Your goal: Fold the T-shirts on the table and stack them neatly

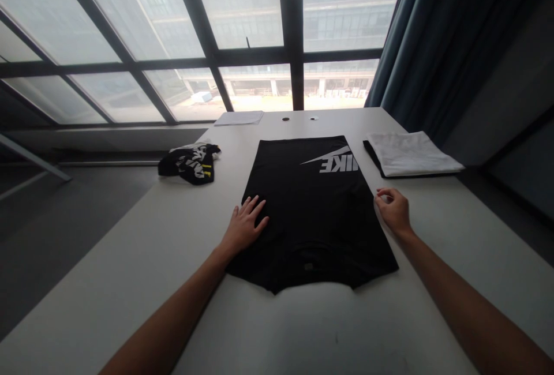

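Observation:
A black T-shirt [303, 207] with a white Nike print lies flat on the white table, its neckline toward me and its sides folded in to straight edges. My left hand [246, 224] rests palm down on its left edge, fingers spread. At the right edge of the shirt, my right hand [393, 209] is closed, with the thumb and fingertips pinched at the fabric. How much cloth sits between those fingertips is hard to see.
A crumpled black garment [190, 162] with white and yellow print lies at the left table edge. Folded white cloth [413, 153] rests on black cloth at the right. Papers [239, 118] lie at the far edge of the table [142, 282], near the windows. A dark curtain [428, 46] hangs at right.

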`<state>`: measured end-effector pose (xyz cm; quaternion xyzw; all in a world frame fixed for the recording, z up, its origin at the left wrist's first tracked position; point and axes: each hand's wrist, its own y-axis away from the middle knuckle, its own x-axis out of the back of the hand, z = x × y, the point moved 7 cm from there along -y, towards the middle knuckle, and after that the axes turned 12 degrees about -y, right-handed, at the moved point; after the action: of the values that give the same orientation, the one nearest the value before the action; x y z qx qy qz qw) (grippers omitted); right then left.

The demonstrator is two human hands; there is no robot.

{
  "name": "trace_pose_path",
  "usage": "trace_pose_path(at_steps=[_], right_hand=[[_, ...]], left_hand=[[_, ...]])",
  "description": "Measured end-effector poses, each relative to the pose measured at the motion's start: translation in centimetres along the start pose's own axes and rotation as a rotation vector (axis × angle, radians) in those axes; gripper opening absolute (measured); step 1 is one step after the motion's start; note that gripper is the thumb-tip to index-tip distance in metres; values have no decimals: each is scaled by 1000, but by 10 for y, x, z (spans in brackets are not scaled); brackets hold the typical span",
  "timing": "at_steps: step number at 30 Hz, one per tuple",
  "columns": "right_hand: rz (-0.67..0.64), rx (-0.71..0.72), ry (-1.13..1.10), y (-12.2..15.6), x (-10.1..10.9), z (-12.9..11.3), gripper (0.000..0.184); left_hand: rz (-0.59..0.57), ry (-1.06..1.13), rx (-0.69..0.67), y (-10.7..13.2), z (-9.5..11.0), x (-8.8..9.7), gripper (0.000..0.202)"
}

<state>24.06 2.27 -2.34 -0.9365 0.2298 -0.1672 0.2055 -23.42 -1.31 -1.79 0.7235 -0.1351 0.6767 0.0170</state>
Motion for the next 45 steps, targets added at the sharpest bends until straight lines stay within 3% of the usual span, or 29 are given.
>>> trace_pose_path(at_steps=[14,23,31,39,42,45], right_hand=[[-6,4,23,-1,-1,0,13],[-5,2,0,0,-2,-2,12],[-20,6,10,0,-1,-4,14],[-33,22,27,0,-2,-2,16],[-22,114,100,1,-2,-17,17],[-111,267,236,9,-12,-47,20]], left_hand=[[-12,-7,3,0,0,-2,57],[132,-18,-55,3,14,28,63],[6,-1,-61,1,11,1,70],[0,-6,-61,0,8,-2,70],[2,-7,-64,0,8,-4,71],[6,-7,-69,0,7,-7,71]])
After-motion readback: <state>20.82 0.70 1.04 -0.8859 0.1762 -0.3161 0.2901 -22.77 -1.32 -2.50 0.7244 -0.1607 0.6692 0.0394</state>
